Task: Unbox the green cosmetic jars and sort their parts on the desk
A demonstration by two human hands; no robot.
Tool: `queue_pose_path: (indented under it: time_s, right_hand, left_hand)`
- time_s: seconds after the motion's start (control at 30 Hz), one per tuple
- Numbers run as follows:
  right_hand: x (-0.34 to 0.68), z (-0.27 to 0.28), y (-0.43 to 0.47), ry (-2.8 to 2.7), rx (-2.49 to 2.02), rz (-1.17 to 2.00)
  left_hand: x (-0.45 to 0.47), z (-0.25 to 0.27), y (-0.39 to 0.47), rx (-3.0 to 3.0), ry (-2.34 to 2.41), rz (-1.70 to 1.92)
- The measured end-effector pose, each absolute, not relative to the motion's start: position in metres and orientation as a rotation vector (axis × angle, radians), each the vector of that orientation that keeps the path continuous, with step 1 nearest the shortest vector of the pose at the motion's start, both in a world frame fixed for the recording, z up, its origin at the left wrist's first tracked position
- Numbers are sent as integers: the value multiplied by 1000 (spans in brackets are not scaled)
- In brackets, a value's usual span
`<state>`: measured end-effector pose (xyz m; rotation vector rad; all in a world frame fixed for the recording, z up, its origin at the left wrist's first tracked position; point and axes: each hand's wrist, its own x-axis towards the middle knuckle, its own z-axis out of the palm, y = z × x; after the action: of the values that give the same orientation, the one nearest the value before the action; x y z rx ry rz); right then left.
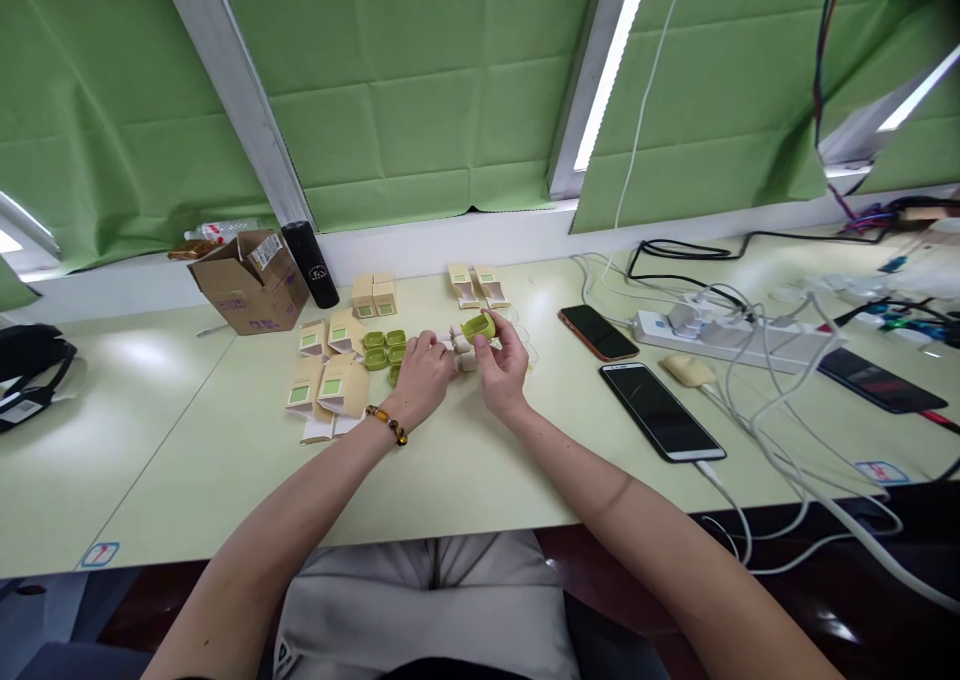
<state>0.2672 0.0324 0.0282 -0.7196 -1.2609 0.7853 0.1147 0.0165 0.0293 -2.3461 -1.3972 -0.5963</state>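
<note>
A small open green case [478, 328] is tilted up between the thumb and fingers of my right hand [502, 368]. Just left of it, my left hand [424, 372] has its fingers bent together beside small white pieces [463, 358]; what it pinches, if anything, is hidden. More green cases [375, 350] stand in rows left of my left hand, which partly covers them. Small cream boxes with green labels [343, 385] are grouped farther left, their flaps open. Clear plastic pieces [525, 335] lie behind my right hand.
Behind are two closed cream boxes [373, 295] and two open ones [477, 287]. A cardboard carton [259, 285] and a black cylinder [310, 263] stand back left. Two phones [660, 410], a power strip [739, 340] and tangled white cables [772, 410] occupy the right.
</note>
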Motion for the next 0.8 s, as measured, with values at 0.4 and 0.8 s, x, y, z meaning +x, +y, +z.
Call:
queue_pose_path:
  time_s: [0.4,0.8]
  right_hand:
    - [264,24,27,-1332,-611,832]
    - [255,29,13,-1408,-407,1001]
  left_hand:
    - [112,32,11,-2310,-1438,-623]
    - [66,55,-28,-2288,-1476,-969]
